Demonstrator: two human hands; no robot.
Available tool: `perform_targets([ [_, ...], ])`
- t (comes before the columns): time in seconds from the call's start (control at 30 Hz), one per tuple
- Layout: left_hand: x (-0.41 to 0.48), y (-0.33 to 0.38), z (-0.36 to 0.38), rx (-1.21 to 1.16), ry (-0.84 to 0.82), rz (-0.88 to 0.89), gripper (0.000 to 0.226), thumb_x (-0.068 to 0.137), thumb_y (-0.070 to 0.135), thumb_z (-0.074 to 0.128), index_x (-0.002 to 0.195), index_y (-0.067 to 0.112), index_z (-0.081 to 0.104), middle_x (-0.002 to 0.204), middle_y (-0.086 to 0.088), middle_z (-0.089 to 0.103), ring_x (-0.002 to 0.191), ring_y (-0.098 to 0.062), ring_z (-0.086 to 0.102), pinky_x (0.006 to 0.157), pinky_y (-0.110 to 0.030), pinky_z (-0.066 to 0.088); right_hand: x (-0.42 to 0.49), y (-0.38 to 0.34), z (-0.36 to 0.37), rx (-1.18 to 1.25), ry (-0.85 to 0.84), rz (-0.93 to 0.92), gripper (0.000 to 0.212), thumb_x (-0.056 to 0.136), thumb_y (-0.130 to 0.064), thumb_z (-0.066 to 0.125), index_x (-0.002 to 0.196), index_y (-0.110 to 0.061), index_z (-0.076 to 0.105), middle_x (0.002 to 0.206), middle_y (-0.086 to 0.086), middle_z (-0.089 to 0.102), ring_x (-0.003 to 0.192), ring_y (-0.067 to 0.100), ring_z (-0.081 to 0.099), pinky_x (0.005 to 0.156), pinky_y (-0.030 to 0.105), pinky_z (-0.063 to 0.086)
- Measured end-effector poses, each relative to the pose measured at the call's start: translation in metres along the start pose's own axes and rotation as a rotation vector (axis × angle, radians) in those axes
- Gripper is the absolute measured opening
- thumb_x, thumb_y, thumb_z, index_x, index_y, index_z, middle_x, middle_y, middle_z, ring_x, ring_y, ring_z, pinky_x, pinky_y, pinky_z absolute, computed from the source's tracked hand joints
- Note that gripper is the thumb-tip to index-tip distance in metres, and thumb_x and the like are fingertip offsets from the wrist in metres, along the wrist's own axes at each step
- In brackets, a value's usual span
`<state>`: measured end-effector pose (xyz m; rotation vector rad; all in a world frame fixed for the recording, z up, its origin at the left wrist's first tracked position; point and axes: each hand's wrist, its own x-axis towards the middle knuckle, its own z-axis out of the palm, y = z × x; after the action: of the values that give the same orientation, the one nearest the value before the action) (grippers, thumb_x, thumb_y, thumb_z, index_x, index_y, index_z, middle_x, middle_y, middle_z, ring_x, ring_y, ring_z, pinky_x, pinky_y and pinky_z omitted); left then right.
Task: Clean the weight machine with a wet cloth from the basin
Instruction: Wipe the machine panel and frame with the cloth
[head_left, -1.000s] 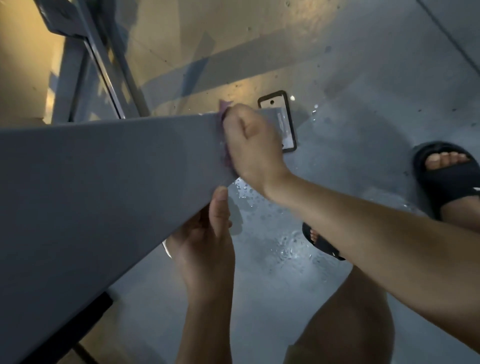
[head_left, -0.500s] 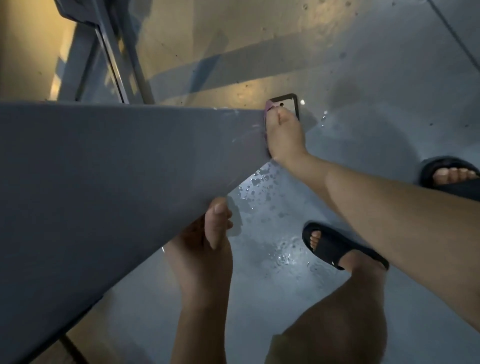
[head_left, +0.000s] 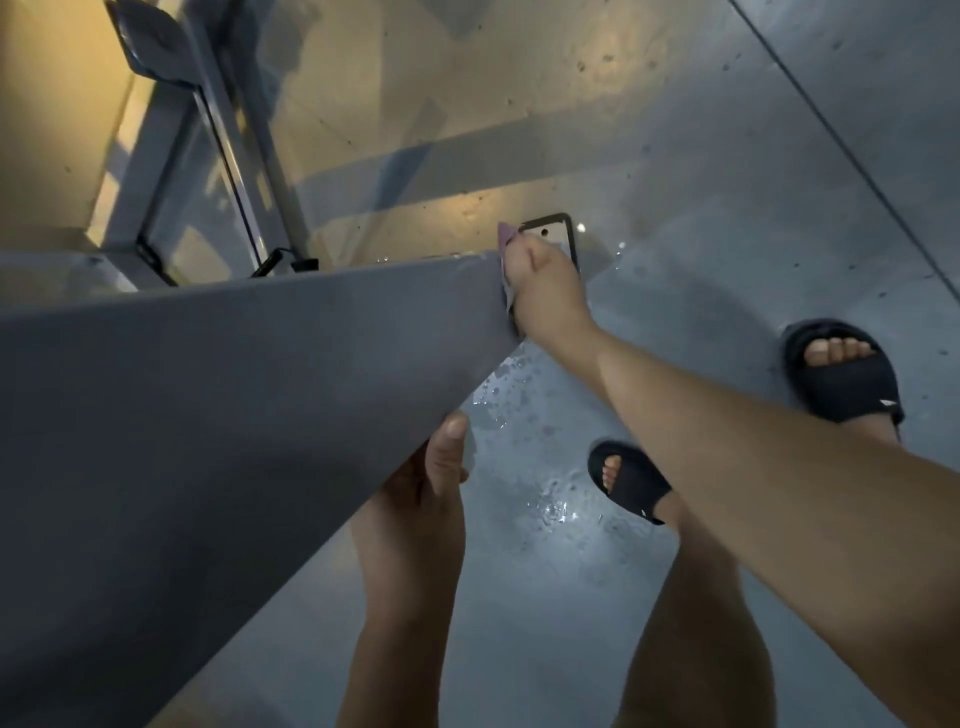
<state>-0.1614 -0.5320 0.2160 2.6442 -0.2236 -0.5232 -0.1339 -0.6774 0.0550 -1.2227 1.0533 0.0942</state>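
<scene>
Both hands contact the grey beam (head_left: 234, 389) of the weight machine. The right hand (head_left: 545, 291) has its fingers curled around the pink cloth (head_left: 505, 236) and presses it against the beam's far end. The left hand (head_left: 421, 499) grips the beam's lower edge, thumb flat on the near face, fingers hidden underneath. Water drops lie on the floor (head_left: 545, 512) below.

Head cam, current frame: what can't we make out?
Basin: nowhere in the head view.
Cloth: head view, mostly buried in the right hand; only a pink corner shows.
Left hand: fingers behind the grey beam, so its grip is unclear; only the thumb shows.
Dark-framed flat object on the floor: half covered by the right hand, too small to identify.
The grey beam itself runs off the left frame edge.
</scene>
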Motion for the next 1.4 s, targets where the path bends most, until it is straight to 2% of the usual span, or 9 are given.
perform_targets([
  [0.07, -0.001, -0.001, -0.002, 0.009, -0.016, 0.019, 0.063, 0.098, 0.065, 0.043, 0.072, 0.013, 0.066, 0.065, 0.006, 0.064, 0.067, -0.003, 0.064, 0.065, -0.007, 0.040, 0.000, -0.014, 0.002, 0.012, 0.031, 0.037, 0.042, 0.101, -0.037, 0.041, 0.071, -0.013, 0.057, 0.104, 0.003, 0.076, 0.100, 0.019, 0.068, 0.094, 0.042, 0.052],
  [0.2, -0.004, 0.002, 0.002, -0.115, -0.048, -0.053, 0.071, 0.087, 0.064, 0.045, 0.095, -0.001, 0.073, 0.085, -0.011, 0.072, 0.073, -0.005, 0.067, 0.058, -0.004, 0.043, -0.040, -0.048, 0.001, 0.145, -0.087, -0.159, 0.045, 0.104, -0.028, 0.049, 0.061, -0.017, 0.042, 0.052, -0.004, 0.060, 0.049, 0.014, 0.059, 0.059, 0.037, 0.053],
  [0.3, 0.002, -0.004, 0.005, -0.149, -0.059, -0.022, 0.084, 0.089, 0.077, 0.044, 0.099, -0.001, 0.072, 0.090, -0.012, 0.072, 0.074, -0.013, 0.070, 0.063, -0.010, 0.049, -0.025, -0.039, -0.010, 0.071, -0.162, -0.181, 0.048, 0.104, -0.020, 0.051, 0.059, -0.023, 0.035, 0.046, -0.016, 0.043, 0.049, 0.002, 0.043, 0.054, 0.026, 0.038],
  [0.47, 0.006, -0.014, 0.000, -0.131, -0.050, -0.023, 0.065, 0.088, 0.081, 0.052, 0.090, 0.019, 0.071, 0.084, -0.003, 0.072, 0.088, -0.036, 0.071, 0.087, -0.067, 0.052, 0.011, -0.021, -0.023, -0.059, -0.237, 0.082, 0.048, 0.104, -0.040, 0.054, 0.061, -0.024, 0.038, 0.046, -0.012, 0.046, 0.039, 0.004, 0.043, 0.042, 0.014, 0.035],
  [0.57, 0.006, -0.012, 0.000, -0.144, -0.060, -0.027, 0.071, 0.089, 0.081, 0.049, 0.095, 0.013, 0.071, 0.087, -0.003, 0.071, 0.084, -0.027, 0.072, 0.088, -0.056, 0.056, -0.010, -0.050, -0.027, -0.003, -0.319, 0.004, 0.051, 0.099, -0.040, 0.061, 0.055, -0.023, 0.040, 0.067, -0.002, 0.064, 0.060, 0.009, 0.050, 0.056, 0.022, 0.036],
  [0.67, 0.003, -0.002, -0.001, -0.148, -0.080, -0.047, 0.094, 0.082, 0.091, 0.039, 0.099, 0.005, 0.071, 0.085, -0.001, 0.072, 0.074, -0.002, 0.070, 0.074, -0.018, 0.052, -0.042, -0.073, -0.029, -0.021, -0.358, -0.155, 0.056, 0.103, -0.029, 0.056, 0.053, -0.022, 0.032, 0.050, -0.007, 0.038, 0.048, 0.007, 0.039, 0.050, 0.023, 0.031],
  [0.93, 0.003, -0.002, -0.003, -0.131, -0.078, -0.128, 0.061, 0.087, 0.080, 0.052, 0.089, 0.021, 0.068, 0.081, 0.003, 0.069, 0.078, -0.027, 0.071, 0.086, -0.060, 0.054, -0.010, -0.056, -0.033, -0.104, -0.257, 0.095, 0.045, 0.099, -0.040, 0.061, 0.063, -0.015, 0.054, 0.046, -0.005, 0.047, 0.034, 0.008, 0.043, 0.042, 0.024, 0.035],
  [1.1, 0.000, 0.007, 0.000, -0.165, -0.078, -0.145, 0.062, 0.091, 0.067, 0.048, 0.095, 0.009, 0.070, 0.084, -0.010, 0.069, 0.069, -0.013, 0.067, 0.062, -0.011, 0.049, -0.066, -0.094, -0.022, 0.071, -0.273, -0.192, 0.053, 0.104, -0.031, 0.052, 0.055, -0.012, 0.056, 0.050, 0.000, 0.058, 0.052, 0.015, 0.065, 0.053, 0.024, 0.047],
  [1.4, -0.004, -0.002, 0.028, -0.189, 0.087, -0.114, 0.061, 0.091, 0.057, 0.051, 0.075, 0.000, 0.066, 0.065, -0.007, 0.065, 0.061, -0.004, 0.064, 0.060, -0.006, 0.043, -0.018, 0.012, 0.007, 0.055, 0.022, -0.076, 0.039, 0.100, -0.011, 0.043, 0.064, -0.025, 0.036, 0.062, -0.009, 0.042, 0.062, 0.011, 0.036, 0.057, 0.037, 0.033],
])
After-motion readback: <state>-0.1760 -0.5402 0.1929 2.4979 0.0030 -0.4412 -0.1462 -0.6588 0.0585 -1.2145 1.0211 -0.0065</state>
